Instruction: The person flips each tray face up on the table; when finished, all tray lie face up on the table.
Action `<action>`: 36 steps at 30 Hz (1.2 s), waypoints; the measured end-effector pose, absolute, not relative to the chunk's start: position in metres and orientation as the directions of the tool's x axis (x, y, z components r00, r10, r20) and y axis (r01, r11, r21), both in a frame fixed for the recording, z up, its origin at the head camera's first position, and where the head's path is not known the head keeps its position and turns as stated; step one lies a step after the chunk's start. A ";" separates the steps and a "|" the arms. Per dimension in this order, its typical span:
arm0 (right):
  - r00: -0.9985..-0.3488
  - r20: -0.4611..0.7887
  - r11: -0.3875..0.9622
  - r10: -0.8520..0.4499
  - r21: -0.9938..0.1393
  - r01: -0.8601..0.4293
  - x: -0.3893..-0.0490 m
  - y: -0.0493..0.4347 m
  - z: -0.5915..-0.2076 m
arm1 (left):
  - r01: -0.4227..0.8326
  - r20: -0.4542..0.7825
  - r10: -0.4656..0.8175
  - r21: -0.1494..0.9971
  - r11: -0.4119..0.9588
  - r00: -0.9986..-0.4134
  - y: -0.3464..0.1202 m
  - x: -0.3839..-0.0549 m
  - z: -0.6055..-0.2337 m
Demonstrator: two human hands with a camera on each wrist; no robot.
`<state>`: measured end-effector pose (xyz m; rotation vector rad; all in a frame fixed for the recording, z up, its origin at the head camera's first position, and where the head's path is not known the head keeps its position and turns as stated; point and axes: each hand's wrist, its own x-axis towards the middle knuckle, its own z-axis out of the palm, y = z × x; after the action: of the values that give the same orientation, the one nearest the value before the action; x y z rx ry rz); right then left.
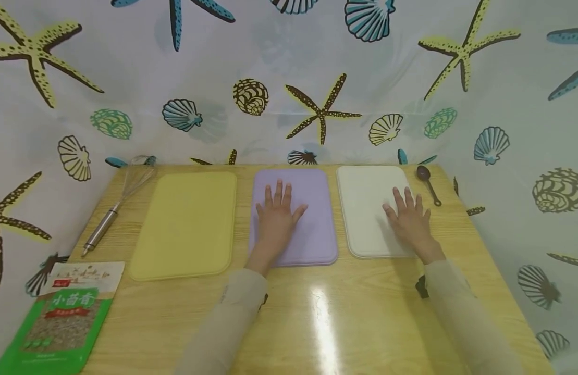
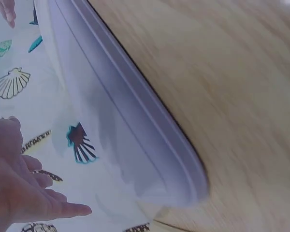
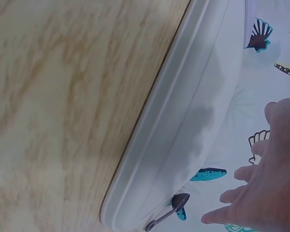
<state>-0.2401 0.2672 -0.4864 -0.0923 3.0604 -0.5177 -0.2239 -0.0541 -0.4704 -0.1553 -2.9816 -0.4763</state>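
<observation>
My left hand (image 1: 275,221) is spread, fingers straight, above the purple board (image 1: 314,229). In the left wrist view the same hand (image 2: 19,179) appears apart from the purple board (image 2: 130,130). The right hand (image 1: 410,219), also with fingers spread, is over the right part of the white board (image 1: 368,208). The right wrist view shows this hand (image 3: 270,179) clear of the white board (image 3: 183,125), which carries a shadow. Neither hand holds anything. Left of the purple board lies a yellow board (image 1: 190,224).
A whisk (image 1: 111,216) lies at the table's left edge, with a green bag of seeds (image 1: 63,317) nearer the front. At the back right is a dark measuring spoon (image 1: 427,182). Behind the wooden table (image 1: 354,317) hangs a shell-patterned cloth (image 1: 213,62).
</observation>
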 end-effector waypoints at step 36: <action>-0.995 -0.092 0.935 -0.032 -0.354 0.002 -0.249 0.280 -0.500 | 0.138 -0.110 0.283 0.674 0.726 -0.953 0.077 -0.229 -0.464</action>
<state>-0.2491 0.2801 -0.5002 -0.0231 2.9959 -0.5475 -0.2290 0.0770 -0.4643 -0.3842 -3.1076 -1.1849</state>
